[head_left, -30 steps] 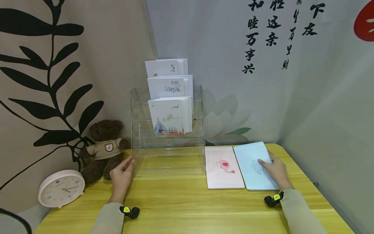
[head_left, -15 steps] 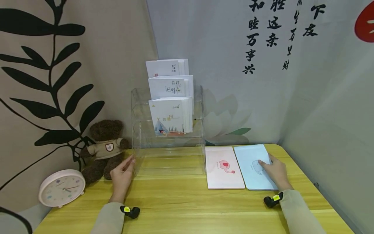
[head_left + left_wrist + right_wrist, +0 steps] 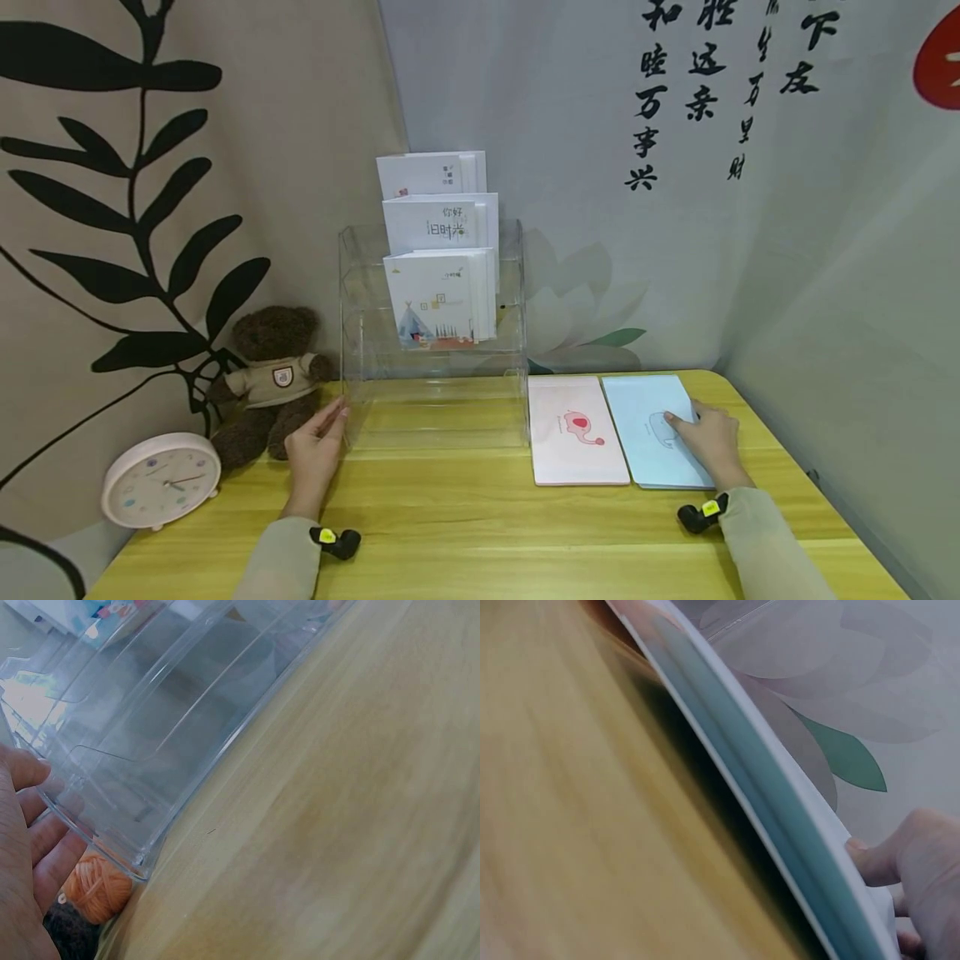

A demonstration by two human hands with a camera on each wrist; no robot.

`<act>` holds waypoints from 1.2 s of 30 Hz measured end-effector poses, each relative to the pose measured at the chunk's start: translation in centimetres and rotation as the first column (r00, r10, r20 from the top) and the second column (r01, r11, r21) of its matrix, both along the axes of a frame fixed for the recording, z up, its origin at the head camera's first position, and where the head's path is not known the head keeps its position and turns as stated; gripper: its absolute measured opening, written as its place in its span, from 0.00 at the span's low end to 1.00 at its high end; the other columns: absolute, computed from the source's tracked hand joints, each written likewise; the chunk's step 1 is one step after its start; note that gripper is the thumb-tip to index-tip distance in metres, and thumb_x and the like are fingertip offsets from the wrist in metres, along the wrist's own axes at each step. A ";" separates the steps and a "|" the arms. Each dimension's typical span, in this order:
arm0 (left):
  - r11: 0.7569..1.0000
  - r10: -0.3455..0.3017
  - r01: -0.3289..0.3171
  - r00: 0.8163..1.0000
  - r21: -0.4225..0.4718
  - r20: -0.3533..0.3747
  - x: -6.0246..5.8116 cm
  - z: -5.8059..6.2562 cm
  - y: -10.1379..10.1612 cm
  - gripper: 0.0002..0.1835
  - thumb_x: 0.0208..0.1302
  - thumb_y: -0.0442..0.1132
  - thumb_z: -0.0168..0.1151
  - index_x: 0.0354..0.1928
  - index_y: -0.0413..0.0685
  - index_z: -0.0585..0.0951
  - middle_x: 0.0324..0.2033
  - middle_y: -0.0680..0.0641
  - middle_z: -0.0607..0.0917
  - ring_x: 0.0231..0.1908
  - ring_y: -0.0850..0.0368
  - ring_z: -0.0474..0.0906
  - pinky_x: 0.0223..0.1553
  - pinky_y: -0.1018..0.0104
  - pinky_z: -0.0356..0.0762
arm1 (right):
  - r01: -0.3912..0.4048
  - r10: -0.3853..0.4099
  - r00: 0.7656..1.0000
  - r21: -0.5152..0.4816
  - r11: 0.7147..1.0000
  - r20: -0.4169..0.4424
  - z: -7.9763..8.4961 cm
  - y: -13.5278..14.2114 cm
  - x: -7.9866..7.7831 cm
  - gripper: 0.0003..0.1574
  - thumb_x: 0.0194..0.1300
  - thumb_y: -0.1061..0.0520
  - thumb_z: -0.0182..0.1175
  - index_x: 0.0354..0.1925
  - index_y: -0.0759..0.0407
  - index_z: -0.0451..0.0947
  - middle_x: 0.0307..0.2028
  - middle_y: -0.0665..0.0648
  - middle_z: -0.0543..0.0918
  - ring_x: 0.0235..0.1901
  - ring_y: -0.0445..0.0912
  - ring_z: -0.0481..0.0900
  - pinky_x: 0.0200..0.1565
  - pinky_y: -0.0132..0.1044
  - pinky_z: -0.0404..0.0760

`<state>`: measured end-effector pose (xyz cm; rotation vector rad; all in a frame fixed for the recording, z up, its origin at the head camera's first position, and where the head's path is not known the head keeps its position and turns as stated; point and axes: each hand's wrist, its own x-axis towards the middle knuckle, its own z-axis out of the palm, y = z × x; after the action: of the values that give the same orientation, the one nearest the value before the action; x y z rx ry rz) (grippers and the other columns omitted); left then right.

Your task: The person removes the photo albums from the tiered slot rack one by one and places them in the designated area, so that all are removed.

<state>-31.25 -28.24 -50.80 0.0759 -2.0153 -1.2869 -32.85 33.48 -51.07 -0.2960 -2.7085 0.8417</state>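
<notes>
My right hand grips the light-blue notebook by its right edge, the thumb lying on the cover and the fingers round the far side. In the right wrist view the notebook shows edge-on, with the thumb pressed at its rim. Left of it lies a pink notebook with a red elephant drawing. My left hand holds the left side of a clear acrylic tiered rack. The left wrist view has the thumb and fingers about the rack's side panel.
White booklets stand in the rack's upper tiers. A brown teddy bear sits behind the left hand, near a round white clock. An orange yarn ball shows beside the rack. The wooden table meets printed cloth walls.
The blue notebook's far edge has come down and lies flatter beside the pink one, the right hand still on it. The left hand stays at the rack.
</notes>
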 end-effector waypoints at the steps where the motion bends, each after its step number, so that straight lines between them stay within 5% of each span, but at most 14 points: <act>1: 1.000 0.002 -0.002 1.000 0.000 -0.001 0.0 0.0 -0.1 0.16 0.68 0.47 0.68 0.55 0.53 0.87 0.47 0.48 0.89 0.38 0.81 0.80 0.36 0.85 0.77 | -0.003 0.003 1.000 0.010 1.000 -0.002 0.0 -0.1 0.0 0.47 0.67 0.45 0.64 0.65 0.82 0.65 0.61 0.83 0.68 0.59 0.76 0.65 0.57 0.65 0.60; 19: 0.999 0.030 -0.031 0.999 0.016 0.022 0.6 0.0 -1.0 0.15 0.67 0.45 0.69 0.54 0.54 0.88 0.45 0.48 0.89 0.37 0.81 0.80 0.40 0.85 0.76 | -0.068 0.056 0.990 0.089 0.994 0.131 1.0 -0.7 0.2 0.52 0.70 0.36 0.56 0.66 0.81 0.64 0.61 0.83 0.67 0.53 0.74 0.65 0.51 0.63 0.64; 24: 1.000 0.019 -0.019 0.999 0.006 0.048 0.8 -0.2 -0.4 0.15 0.67 0.45 0.69 0.54 0.54 0.88 0.46 0.50 0.89 0.39 0.78 0.81 0.57 0.74 0.74 | -0.048 0.045 0.998 0.065 0.997 0.043 2.0 -0.3 0.9 0.40 0.72 0.42 0.56 0.64 0.75 0.70 0.58 0.79 0.73 0.54 0.75 0.66 0.49 0.65 0.66; 27: 1.000 0.018 -0.018 0.999 -0.003 0.032 0.9 -0.3 -0.3 0.15 0.67 0.45 0.69 0.54 0.53 0.88 0.45 0.50 0.89 0.39 0.78 0.81 0.55 0.73 0.75 | -0.085 0.084 0.994 -0.005 0.996 -0.071 3.9 -1.1 0.9 0.29 0.75 0.47 0.51 0.61 0.68 0.75 0.55 0.73 0.78 0.49 0.68 0.72 0.44 0.59 0.72; 31: 1.000 0.016 -0.016 1.000 0.001 -0.001 0.7 -0.2 -0.3 0.14 0.67 0.45 0.70 0.53 0.53 0.88 0.44 0.49 0.90 0.38 0.78 0.81 0.44 0.84 0.75 | -0.275 0.259 0.943 -0.048 0.960 -0.209 8.4 -4.2 0.4 0.25 0.79 0.45 0.48 0.57 0.60 0.78 0.53 0.65 0.80 0.50 0.59 0.76 0.46 0.57 0.75; 36: 1.000 -0.002 0.002 1.000 0.014 -0.004 0.3 0.2 -0.3 0.14 0.67 0.44 0.70 0.53 0.54 0.89 0.43 0.49 0.90 0.39 0.74 0.83 0.38 0.86 0.76 | -0.490 0.475 0.826 0.032 0.871 -0.304 15.4 -9.8 -0.6 0.25 0.77 0.41 0.53 0.60 0.56 0.78 0.59 0.62 0.79 0.63 0.61 0.71 0.60 0.69 0.66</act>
<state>-30.98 -28.49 -50.58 0.0775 -2.0034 -1.3016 -33.42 23.72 -35.70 0.5031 -2.4938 0.9853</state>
